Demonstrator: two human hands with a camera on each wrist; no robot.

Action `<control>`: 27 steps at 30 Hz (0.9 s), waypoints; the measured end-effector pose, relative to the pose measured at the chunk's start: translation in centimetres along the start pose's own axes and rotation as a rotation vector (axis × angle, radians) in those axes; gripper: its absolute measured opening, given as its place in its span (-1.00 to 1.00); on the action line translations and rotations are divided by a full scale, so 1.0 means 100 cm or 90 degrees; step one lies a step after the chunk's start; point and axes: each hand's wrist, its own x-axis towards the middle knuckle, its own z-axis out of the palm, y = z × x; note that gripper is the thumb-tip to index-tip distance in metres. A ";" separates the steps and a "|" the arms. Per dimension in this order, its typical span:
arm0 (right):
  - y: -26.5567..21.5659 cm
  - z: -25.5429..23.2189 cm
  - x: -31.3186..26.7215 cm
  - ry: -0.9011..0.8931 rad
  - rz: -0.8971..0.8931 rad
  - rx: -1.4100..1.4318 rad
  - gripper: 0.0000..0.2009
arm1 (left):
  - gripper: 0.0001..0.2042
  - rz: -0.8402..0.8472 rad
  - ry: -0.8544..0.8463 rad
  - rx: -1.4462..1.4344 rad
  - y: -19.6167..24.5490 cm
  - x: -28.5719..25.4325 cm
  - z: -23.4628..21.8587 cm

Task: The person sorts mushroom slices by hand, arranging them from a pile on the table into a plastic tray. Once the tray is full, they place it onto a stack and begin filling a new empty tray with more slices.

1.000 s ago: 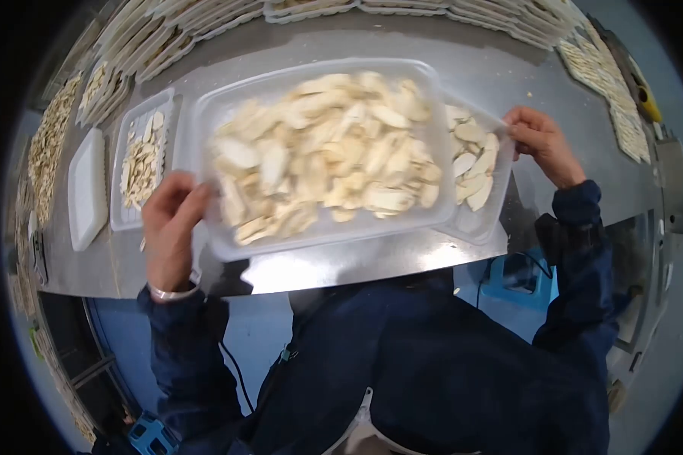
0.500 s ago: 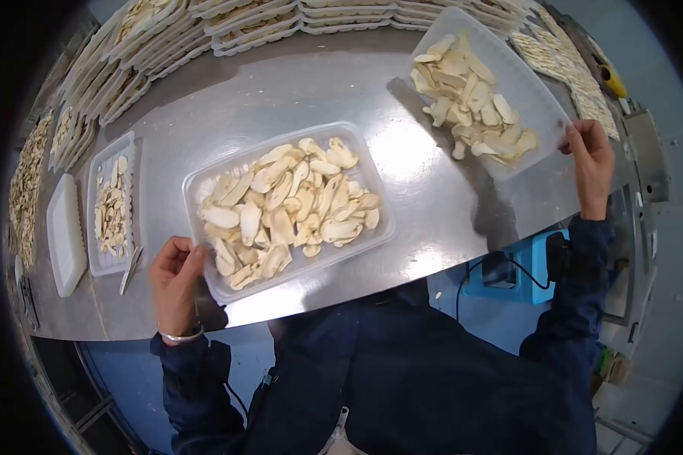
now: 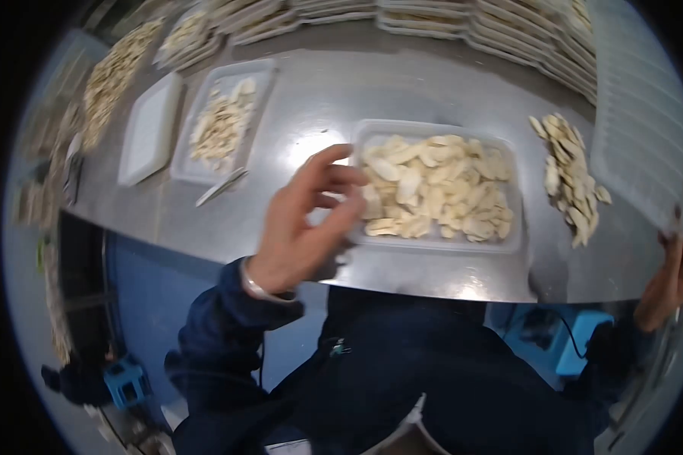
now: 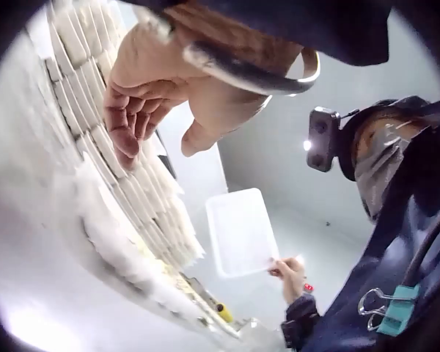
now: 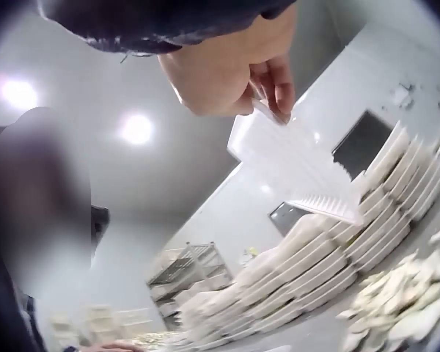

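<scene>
A clear plastic tray full of pale mushroom slices lies on the steel table before me. My left hand hovers over its left end with fingers loosely curled and holds nothing; the left wrist view shows the same left hand bare. At the far right my right hand pinches the corner of an empty ribbed clear tray, lifted and tilted on edge. The right wrist view has the right hand gripping that empty tray. A loose pile of slices lies on the table under it.
At the back left are a white lid, a tray with few slices and a metal tool. Stacks of filled trays line the far edge. More stacks of trays show in the right wrist view.
The right hand's tray has been tipped out: its slices now lie in a pile on the table and the tray is raised empty. The left hand let go of the full tray and lifted.
</scene>
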 end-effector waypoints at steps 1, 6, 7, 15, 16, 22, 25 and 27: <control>0.000 -0.008 -0.001 -0.050 0.061 0.129 -0.86 | -0.38 0.022 -0.013 -0.009 0.012 -0.001 0.018; -0.092 0.057 -0.043 -0.235 0.257 0.367 -0.92 | -0.31 0.090 -0.007 -0.140 0.049 -0.014 0.062; -0.091 0.057 -0.052 -0.263 0.261 0.365 -0.93 | -0.35 0.073 0.009 -0.232 0.055 -0.018 0.066; -0.083 0.044 -0.037 -0.345 0.078 0.083 -0.55 | -0.67 0.101 0.394 0.040 0.055 -0.028 -0.107; -0.075 0.037 -0.038 -0.334 0.070 0.026 -0.59 | -0.69 0.082 0.425 0.121 0.054 -0.031 -0.153; -0.043 0.014 -0.050 -0.265 0.093 -0.099 -0.67 | -0.65 -0.097 0.479 0.316 0.016 -0.028 -0.386; -0.051 0.014 -0.051 -0.284 0.070 -0.146 -0.69 | -0.51 -0.098 0.483 0.638 -0.035 -0.014 -0.472; -0.055 0.015 -0.051 -0.301 0.058 -0.161 -0.70 | -0.39 -0.163 0.514 0.744 -0.046 -0.009 -0.462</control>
